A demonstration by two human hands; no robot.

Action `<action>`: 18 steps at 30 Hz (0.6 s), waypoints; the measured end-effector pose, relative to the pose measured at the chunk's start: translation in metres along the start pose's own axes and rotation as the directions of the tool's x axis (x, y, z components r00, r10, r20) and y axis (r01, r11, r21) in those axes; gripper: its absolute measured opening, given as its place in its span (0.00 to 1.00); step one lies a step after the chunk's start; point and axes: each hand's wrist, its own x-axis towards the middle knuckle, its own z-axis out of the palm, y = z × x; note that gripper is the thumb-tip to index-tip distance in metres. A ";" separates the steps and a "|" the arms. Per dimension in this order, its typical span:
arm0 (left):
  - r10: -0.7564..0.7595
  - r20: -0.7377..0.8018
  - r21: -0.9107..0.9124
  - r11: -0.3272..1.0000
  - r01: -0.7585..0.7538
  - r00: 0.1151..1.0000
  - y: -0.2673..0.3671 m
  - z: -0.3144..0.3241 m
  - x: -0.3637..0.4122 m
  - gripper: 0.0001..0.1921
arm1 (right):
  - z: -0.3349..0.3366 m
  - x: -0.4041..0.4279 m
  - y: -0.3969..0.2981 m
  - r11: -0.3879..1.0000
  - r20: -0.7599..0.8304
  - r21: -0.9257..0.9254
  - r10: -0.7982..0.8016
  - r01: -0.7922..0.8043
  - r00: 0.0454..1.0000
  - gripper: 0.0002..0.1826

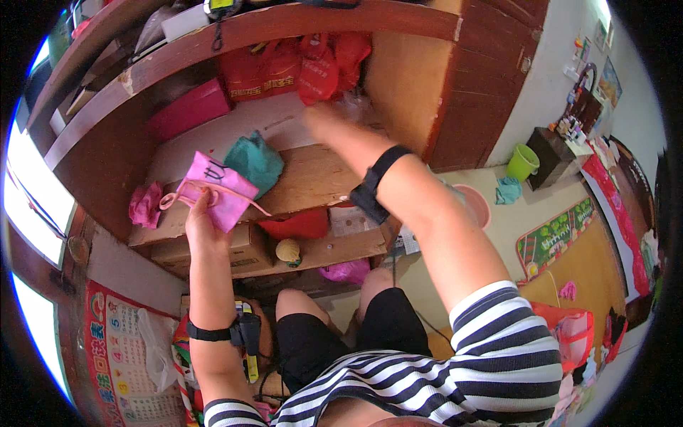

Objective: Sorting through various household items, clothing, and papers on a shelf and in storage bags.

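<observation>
My left hand (pixel 205 221) grips a flat pink pouch (pixel 232 195) that bears dark writing. A light pink cord (pixel 184 196) loops around the pouch and trails past both its sides. Just behind the pouch, a teal cloth (pixel 259 160) lies crumpled on the wooden shelf (pixel 309 176). My right hand (pixel 316 121) is blurred, reaching deep into the cabinet in front of the red plastic bags (pixel 320 72). Its fingers do not show clearly, nor whether they hold anything. To the left of the pouch is a crumpled bright pink cloth (pixel 145 205).
A magenta box (pixel 189 109) stands at the back left of the cabinet. On the lower shelf are a cardboard box (pixel 248 251) and a small round yellowish object (pixel 288 251). The cabinet's upper board (pixel 341 21) crosses above my right hand. A pink basin (pixel 475 205) sits on the floor.
</observation>
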 end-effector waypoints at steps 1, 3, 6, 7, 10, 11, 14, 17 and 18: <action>-0.021 0.012 0.008 1.000 0.021 1.000 0.000 0.002 -0.005 0.15 | 0.001 0.012 0.023 0.997 -0.047 -0.076 0.006 -0.010 0.999 0.15; -0.061 0.033 0.003 0.998 0.061 0.998 -0.010 0.019 -0.016 0.15 | -0.011 0.025 0.060 0.932 -0.101 -0.354 0.046 -0.079 0.994 0.17; -0.122 0.121 -0.019 0.992 0.125 0.985 -0.019 0.020 -0.020 0.14 | -0.009 0.021 0.068 0.813 0.033 -0.573 -0.102 0.102 0.994 0.19; -0.151 0.141 -0.024 0.987 0.156 0.978 -0.027 0.024 -0.019 0.14 | -0.009 0.025 0.081 0.808 0.034 -0.581 -0.097 0.099 0.995 0.19; -0.221 0.166 -0.020 0.974 0.228 0.961 -0.040 0.034 -0.020 0.13 | -0.006 0.036 0.092 0.812 0.098 -0.581 -0.001 0.058 0.995 0.18; -0.245 0.149 -0.013 0.968 0.250 0.958 -0.043 0.039 -0.023 0.12 | -0.006 0.037 0.094 0.833 0.032 -0.553 0.040 -0.015 0.999 0.16; -0.255 0.175 -0.014 0.965 0.261 0.951 -0.051 0.040 -0.021 0.12 | -0.026 0.032 0.067 0.863 -0.014 -0.503 0.047 -0.047 0.999 0.13; -0.280 0.216 0.016 0.959 0.283 0.936 -0.057 0.046 -0.017 0.12 | -0.045 0.020 0.052 0.900 -0.160 -0.427 0.019 -0.086 0.987 0.11; -0.300 0.206 0.000 0.952 0.307 0.931 -0.059 0.046 -0.016 0.11 | -0.055 0.013 0.041 0.929 -0.167 -0.358 0.028 -0.087 0.986 0.12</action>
